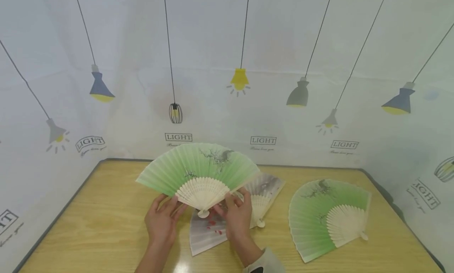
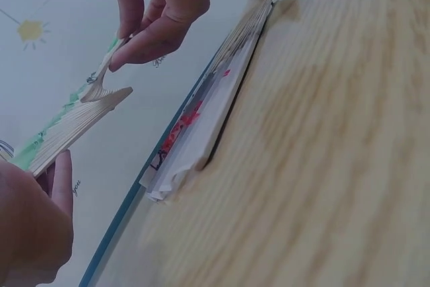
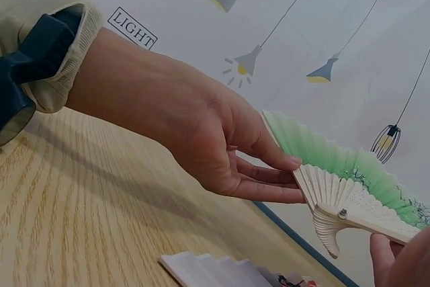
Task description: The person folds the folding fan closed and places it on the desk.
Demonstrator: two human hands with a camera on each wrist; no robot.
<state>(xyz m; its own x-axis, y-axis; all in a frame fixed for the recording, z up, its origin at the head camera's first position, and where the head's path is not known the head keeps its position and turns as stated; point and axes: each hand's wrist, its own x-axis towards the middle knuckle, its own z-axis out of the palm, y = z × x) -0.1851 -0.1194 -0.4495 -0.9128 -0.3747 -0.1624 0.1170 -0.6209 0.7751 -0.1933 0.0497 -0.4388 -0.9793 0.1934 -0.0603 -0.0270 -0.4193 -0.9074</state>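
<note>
A green folding fan (image 1: 202, 166) with pale ribs and a dark branch print is spread wide above the table, its pivot toward me. My left hand (image 1: 162, 220) pinches its left outer rib, and my right hand (image 1: 239, 216) pinches the right one. Both grips show in the left wrist view, where the fan (image 2: 84, 115) appears nearly edge-on. In the right wrist view the right hand (image 3: 222, 139) has its thumb on the end rib. Below lies a grey-white folding fan (image 1: 209, 235) with red flowers, spread on the table and partly hidden by the raised fan and right hand.
Another green folding fan (image 1: 330, 218) lies spread on the right side of the wooden table (image 1: 95, 225). White walls (image 1: 213, 119) printed with hanging lamps stand close around the table's back and sides.
</note>
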